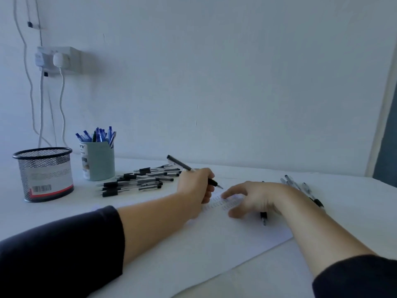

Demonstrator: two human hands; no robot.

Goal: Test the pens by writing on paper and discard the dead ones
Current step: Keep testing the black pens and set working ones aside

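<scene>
My left hand grips a black pen, its tip resting on the white paper just above rows of small scribbles. My right hand lies flat on the paper with fingers spread, pinning it down. Under that hand pokes out the end of another black pen. A heap of black pens lies to the left of the left hand. A few more pens lie beyond the right wrist.
A black mesh cup stands at the far left; I cannot see inside it. Beside it a pale green cup holds several blue pens. A socket with plugs and cables hangs on the wall behind.
</scene>
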